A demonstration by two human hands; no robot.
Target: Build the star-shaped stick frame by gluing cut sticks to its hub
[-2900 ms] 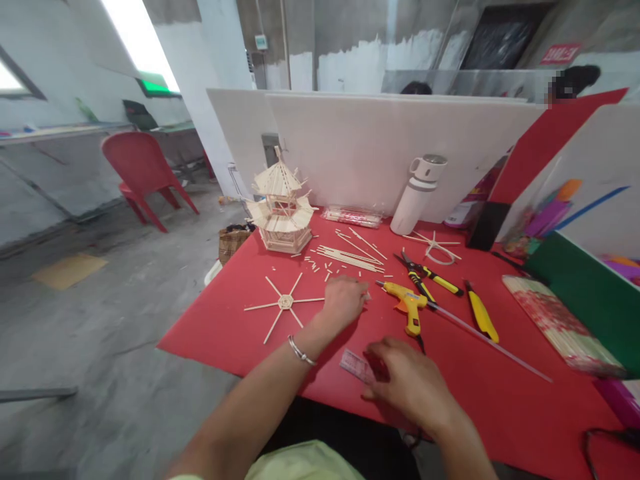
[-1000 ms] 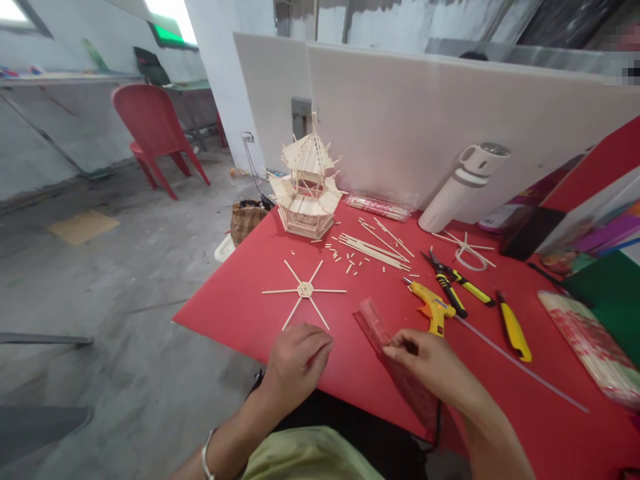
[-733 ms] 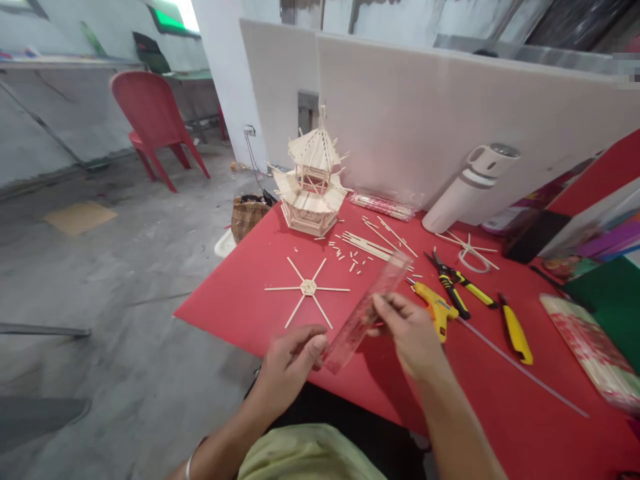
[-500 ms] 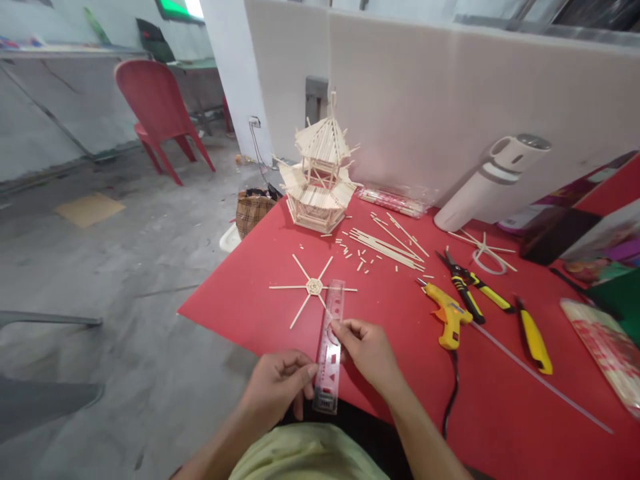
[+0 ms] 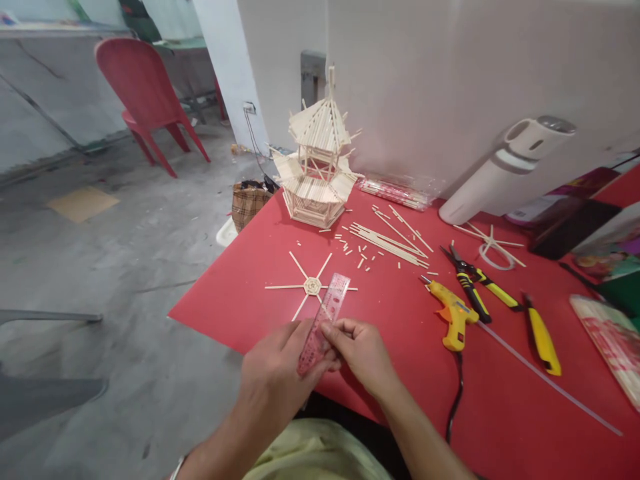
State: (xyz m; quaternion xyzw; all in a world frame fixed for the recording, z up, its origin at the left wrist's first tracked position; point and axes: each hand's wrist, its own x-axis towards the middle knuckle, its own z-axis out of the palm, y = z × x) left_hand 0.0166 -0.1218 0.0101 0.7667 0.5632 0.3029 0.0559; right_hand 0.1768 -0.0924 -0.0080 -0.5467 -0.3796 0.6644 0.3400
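Both my hands hold a clear pink plastic ruler [image 5: 327, 313] just above the near edge of the red table [image 5: 400, 373]. My left hand [image 5: 273, 377] grips its near end, fingers closed round it. My right hand [image 5: 363, 350] pinches its right side between thumb and fingers. The ruler's far end lies over one arm of a six-spoked star of thin wooden sticks [image 5: 311, 287] flat on the table. Behind the star stands a two-tier pagoda model of sticks [image 5: 317, 167].
Loose sticks [image 5: 385, 240] lie mid-table. A yellow glue gun [image 5: 453, 317], yellow-handled cutters [image 5: 473, 283], a yellow knife [image 5: 543, 333] and a long clear rod [image 5: 545, 380] lie to the right. A white bottle [image 5: 505, 170] leans on the white board. A red chair [image 5: 145, 100] stands far left.
My right hand picked up the ruler and swung it left. My left hand came back from the table and took its near end. The ruler now reaches over the stick star.
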